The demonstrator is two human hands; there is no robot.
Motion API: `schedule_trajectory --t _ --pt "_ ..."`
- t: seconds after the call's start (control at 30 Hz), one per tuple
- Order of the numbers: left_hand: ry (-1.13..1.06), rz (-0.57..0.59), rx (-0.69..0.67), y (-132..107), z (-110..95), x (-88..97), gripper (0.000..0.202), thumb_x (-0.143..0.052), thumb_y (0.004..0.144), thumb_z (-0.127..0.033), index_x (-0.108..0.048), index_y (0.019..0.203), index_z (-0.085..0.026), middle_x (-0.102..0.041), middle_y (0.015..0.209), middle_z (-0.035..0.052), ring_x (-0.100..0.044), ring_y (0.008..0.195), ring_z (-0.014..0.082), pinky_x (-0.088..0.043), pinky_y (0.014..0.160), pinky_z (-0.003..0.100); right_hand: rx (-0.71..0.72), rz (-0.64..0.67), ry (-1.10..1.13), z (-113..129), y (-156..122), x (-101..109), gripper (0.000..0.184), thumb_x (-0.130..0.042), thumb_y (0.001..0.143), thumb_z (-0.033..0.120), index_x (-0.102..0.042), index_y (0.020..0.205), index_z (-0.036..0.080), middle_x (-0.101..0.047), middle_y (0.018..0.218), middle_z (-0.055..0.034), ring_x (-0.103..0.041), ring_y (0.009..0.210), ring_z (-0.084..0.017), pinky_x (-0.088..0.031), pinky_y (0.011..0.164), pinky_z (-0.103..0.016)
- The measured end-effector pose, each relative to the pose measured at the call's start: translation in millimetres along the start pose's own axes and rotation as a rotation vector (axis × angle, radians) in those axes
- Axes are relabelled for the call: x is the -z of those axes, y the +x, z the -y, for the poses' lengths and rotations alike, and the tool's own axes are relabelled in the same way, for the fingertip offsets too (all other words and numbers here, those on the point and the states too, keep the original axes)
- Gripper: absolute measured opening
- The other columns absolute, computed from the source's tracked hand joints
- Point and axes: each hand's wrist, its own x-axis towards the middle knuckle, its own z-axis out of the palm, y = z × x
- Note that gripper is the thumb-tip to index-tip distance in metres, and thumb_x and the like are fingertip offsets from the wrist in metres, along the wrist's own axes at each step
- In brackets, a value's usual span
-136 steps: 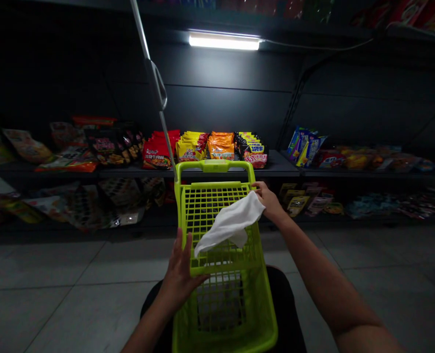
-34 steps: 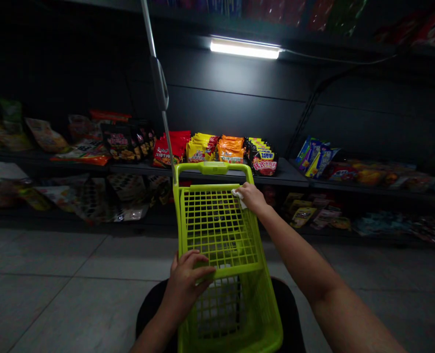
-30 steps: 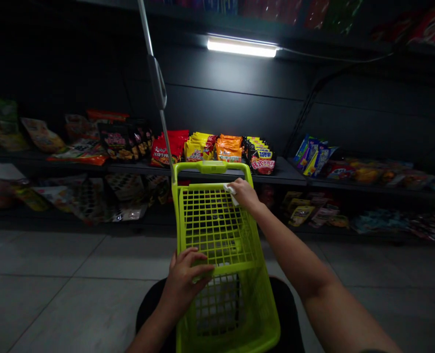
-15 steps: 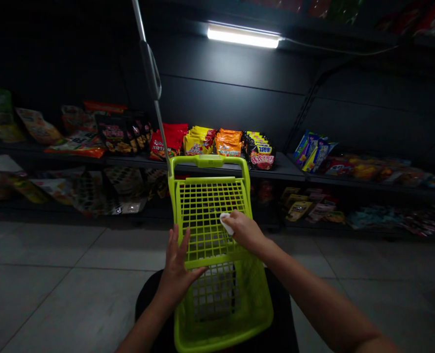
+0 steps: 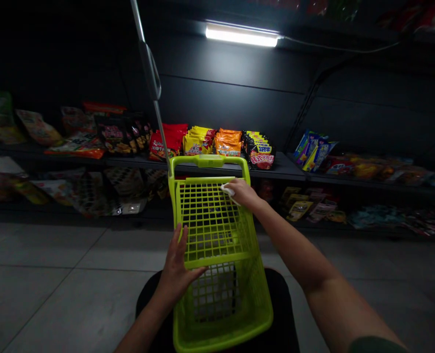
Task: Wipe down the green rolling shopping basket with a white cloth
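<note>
Lime-green plastic shopping basket (image 5: 176, 206), one: your right hand (image 5: 243, 192), fingers (image 5: 235, 187) pressed together, firmly pinching a small white cloth (image 5: 227, 189) against the far end of the grid, best kept flat there; your left hand (image 5: 175, 269), fingers spread, open beside the near crossbar (image 5: 217, 260).

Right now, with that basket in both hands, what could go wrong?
The lime-green plastic basket could tip, perhaps, because the left hand lies open against it rather than gripping. The small white cloth might slip from the right hand and fall onto the floor tiles. If the basket swings, its tall metal pole could knock the snack packets on the shelf.
</note>
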Motion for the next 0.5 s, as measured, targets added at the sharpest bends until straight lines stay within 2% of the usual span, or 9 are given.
schedule_trajectory --t 0.07,0.17,0.23,0.3,0.37,0.5 --pt "0.015 -0.001 -0.001 2 2 -0.7 0.121 -0.085 0.074 -0.023 -0.003 0.162 -0.042 -0.01 0.173 0.011 -0.018 0.157 0.0361 -0.028 0.121 0.064 -0.039 0.031 -0.052 2 21 -10 0.051 -0.059 0.091 0.038 -0.059 0.141 0.026 -0.052 0.148 -0.0117 -0.051 0.127 -0.033 -0.045 0.099 -0.043" --pt "0.011 0.005 -0.004 6 8 -1.8 0.12 -0.085 0.075 -0.025 -0.003 0.162 -0.041 -0.012 0.172 0.0104 -0.017 0.157 0.036 -0.029 0.121 0.063 -0.045 -0.027 -0.085 11 20 -29 0.058 -0.054 0.094 0.053 -0.054 0.144 0.025 -0.053 0.146 -0.0126 -0.05 0.126 -0.034 -0.042 0.101 -0.045" --pt "0.0 0.015 -0.013 8 12 -2.7 0.119 -0.085 0.076 -0.028 -0.004 0.162 -0.041 -0.012 0.172 0.01 -0.015 0.158 0.0362 -0.027 0.122 0.064 -0.049 -0.107 -0.116 15 9 -38 0.048 -0.046 0.1 0.046 -0.055 0.142 0.023 -0.059 0.137 -0.0132 -0.052 0.121 -0.031 -0.041 0.101 -0.042" --pt "-0.01 0.023 -0.021 9 14 -3.0 0.118 -0.085 0.076 -0.029 -0.004 0.162 -0.041 -0.012 0.172 0.0102 -0.013 0.158 0.0364 -0.025 0.122 0.065 -0.052 -0.144 -0.148 16 -1 -43 0.04 -0.04 0.103 0.032 -0.058 0.138 0.022 -0.062 0.129 -0.0134 -0.055 0.114 -0.028 -0.041 0.098 -0.039" --pt "-0.015 0.033 -0.018 9 14 -2.3 0.118 -0.085 0.077 -0.028 -0.005 0.162 -0.041 -0.012 0.172 0.0105 -0.012 0.158 0.0359 -0.024 0.123 0.064 -0.038 -0.126 -0.165 15 -9 -43 0.04 -0.038 0.103 0.021 -0.059 0.136 0.022 -0.063 0.125 -0.0128 -0.057 0.109 -0.025 -0.043 0.094 -0.036" --pt "-0.021 0.068 -0.027 8 8 2.1 0.12 -0.085 0.076 -0.024 -0.003 0.162 -0.04 -0.01 0.172 0.0117 -0.014 0.158 0.0354 -0.028 0.122 0.062 0.004 -0.032 -0.171 18 -33 -35 0.034 -0.043 0.1 0.016 -0.063 0.126 0.02 -0.064 0.118 -0.0128 -0.06 0.1 -0.023 -0.046 0.086 -0.032"
